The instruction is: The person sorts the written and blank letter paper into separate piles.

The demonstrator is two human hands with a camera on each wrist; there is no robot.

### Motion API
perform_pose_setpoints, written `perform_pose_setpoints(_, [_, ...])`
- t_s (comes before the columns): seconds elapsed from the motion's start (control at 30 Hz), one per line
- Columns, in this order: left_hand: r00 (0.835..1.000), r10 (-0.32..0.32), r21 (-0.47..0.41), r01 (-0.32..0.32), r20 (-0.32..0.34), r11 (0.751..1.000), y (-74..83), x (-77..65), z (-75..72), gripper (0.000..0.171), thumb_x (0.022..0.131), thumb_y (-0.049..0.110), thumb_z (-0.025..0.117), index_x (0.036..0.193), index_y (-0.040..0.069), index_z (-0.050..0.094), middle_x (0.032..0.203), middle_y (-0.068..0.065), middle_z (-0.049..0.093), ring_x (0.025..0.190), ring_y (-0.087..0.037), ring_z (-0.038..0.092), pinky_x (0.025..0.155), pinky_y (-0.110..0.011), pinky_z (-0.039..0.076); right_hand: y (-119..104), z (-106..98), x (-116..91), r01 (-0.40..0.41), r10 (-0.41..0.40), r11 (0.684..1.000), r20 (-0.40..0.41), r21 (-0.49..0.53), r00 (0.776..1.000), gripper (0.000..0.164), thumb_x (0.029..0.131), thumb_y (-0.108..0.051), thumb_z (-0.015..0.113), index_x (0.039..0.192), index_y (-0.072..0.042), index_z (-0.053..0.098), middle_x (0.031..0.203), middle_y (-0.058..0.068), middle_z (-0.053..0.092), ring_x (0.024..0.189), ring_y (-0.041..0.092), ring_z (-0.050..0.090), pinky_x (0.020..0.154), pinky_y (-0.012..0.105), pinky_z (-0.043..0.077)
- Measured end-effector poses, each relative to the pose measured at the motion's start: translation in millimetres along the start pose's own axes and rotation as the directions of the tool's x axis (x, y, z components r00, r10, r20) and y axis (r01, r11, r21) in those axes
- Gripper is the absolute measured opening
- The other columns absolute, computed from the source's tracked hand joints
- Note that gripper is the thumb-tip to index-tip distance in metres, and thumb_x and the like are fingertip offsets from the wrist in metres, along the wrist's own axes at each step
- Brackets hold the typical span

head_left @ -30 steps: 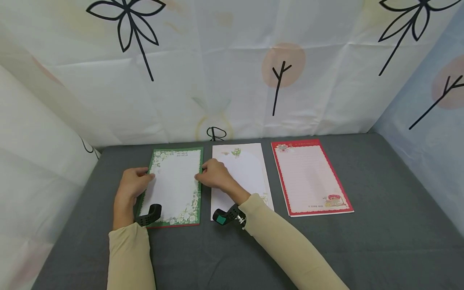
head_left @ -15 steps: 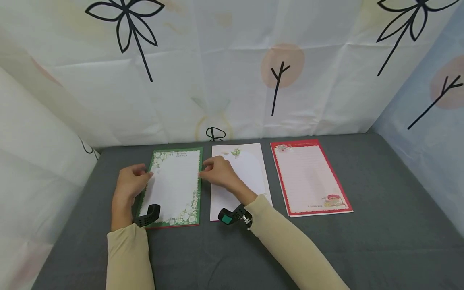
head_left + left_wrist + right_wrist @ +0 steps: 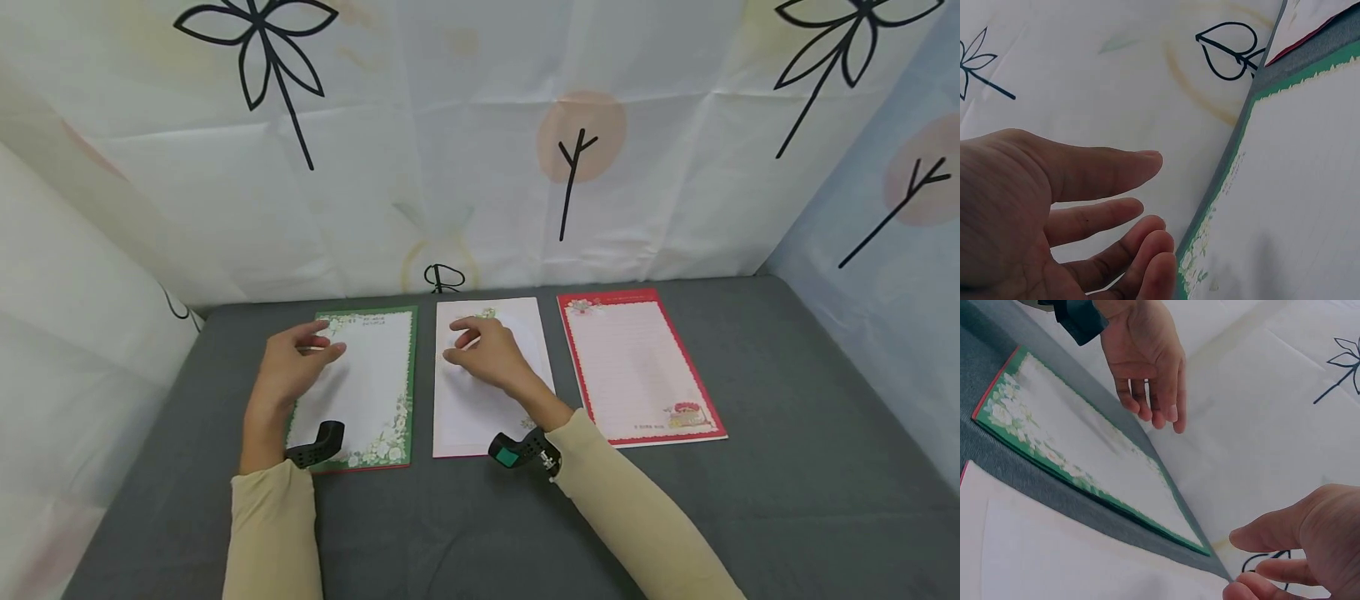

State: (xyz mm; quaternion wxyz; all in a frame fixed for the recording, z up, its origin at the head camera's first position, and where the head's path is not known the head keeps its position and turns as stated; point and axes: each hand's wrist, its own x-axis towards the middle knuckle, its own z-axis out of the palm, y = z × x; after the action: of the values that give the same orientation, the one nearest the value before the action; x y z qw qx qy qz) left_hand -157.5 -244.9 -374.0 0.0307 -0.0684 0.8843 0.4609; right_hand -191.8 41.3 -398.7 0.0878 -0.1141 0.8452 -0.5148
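Observation:
A green-bordered writing pad (image 3: 367,383) with white flowers lies at the left of the grey table. My left hand (image 3: 296,362) hovers over its left side, fingers loosely bent and thumb apart, holding nothing. In the left wrist view the left hand (image 3: 1085,219) shows a gap between thumb and fingers. The middle pad (image 3: 465,417), pale with a small green motif, lies beside the green one. Above it is my right hand (image 3: 491,354), with thumb and fingers parted and nothing between them. The right wrist view shows the right hand (image 3: 1297,550) with a similar gap.
A red-bordered writing pad (image 3: 630,367) lies to the right, slightly slanted. The grey cloth-covered table (image 3: 465,533) meets a white printed curtain (image 3: 465,167) at its back edge. Black camera mounts (image 3: 318,446) sit on both wrists.
My right hand has moved right, from the green pad's right edge to over the middle pad. My left hand has left the green pad's left edge and shifted right over it.

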Motion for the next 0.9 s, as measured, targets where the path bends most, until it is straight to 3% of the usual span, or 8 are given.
perform_pose_setpoints(0.27, [0.997,0.061,-0.032,-0.06,0.039,0.998,17.1,3.1,21.7,0.059,0.099,0.019,0.067,0.151,0.001,0.046,0.126,-0.024,0.055,0.116,-0.036,0.054,0.077,-0.032,0.049,13.3,-26.5,-10.3,0.016,-0.017,1.0,-0.041,-0.017,0.999,0.05,0.088,-0.014,0.077,0.134,-0.002,0.064,0.1,0.01,0.067,0.089,0.024,0.066,0.065,0.03,0.05])
perform_pose_setpoints(0.5, [0.989,0.121,-0.058,-0.116,0.089,0.992,26.4,10.0,49.7,0.056,0.097,0.015,0.068,0.148,0.001,0.05,0.123,-0.023,0.058,0.11,-0.034,0.058,0.077,-0.033,0.049,28.8,-48.2,-19.1,0.02,-0.023,0.999,-0.066,-0.043,0.998,0.053,0.088,-0.014,0.078,0.136,-0.001,0.062,0.105,0.014,0.066,0.095,0.028,0.064,0.072,0.034,0.05])
perform_pose_setpoints(0.9, [0.975,0.138,-0.038,-0.133,0.173,0.99,37.3,10.5,86.6,0.058,0.095,0.016,0.072,0.146,0.001,0.052,0.123,-0.022,0.058,0.109,-0.034,0.057,0.083,-0.044,0.051,46.3,-76.8,-37.4,-0.025,0.011,0.991,-0.108,-0.135,0.994,0.06,0.086,-0.024,0.081,0.137,0.0,0.06,0.112,0.017,0.065,0.097,0.028,0.06,0.076,0.037,0.051])
